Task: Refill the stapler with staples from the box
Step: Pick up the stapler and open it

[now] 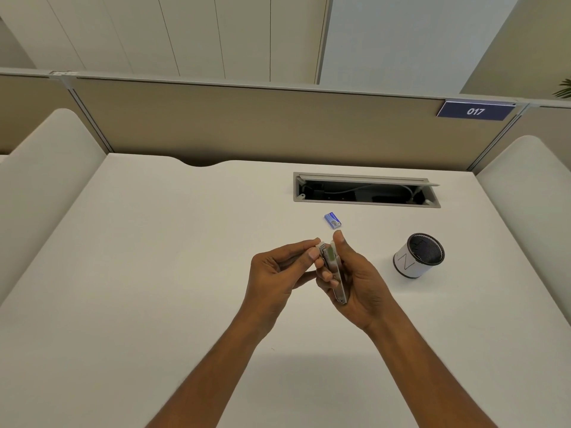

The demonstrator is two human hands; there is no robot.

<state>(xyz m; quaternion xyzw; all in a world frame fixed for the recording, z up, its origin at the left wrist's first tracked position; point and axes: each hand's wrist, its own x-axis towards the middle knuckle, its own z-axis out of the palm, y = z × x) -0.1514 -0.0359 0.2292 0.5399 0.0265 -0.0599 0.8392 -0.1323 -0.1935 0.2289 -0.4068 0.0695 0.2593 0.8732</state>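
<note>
- Stapler (333, 273): held above the white desk (154, 273), gripped in the right hand (360, 285); left hand (278, 270) pinches its top end.
- Blue staple box (332, 220) lies on the desk just beyond the hands, near a cylindrical cup (418, 255).

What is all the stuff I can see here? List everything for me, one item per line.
stapler: one, pale grey, held up between both hands above the desk
staple box: one, blue, lying on the desk just beyond the hands
cup: one, white with a dark mesh top, on the desk to the right of the hands
cable hatch: one, grey frame, lid open, set in the desk near the back edge
number sign: one, dark blue reading 017, on the partition at upper right
desk: one, white
left hand: one, fingertips at the stapler's top end
right hand: one, wrapped around the stapler
</note>
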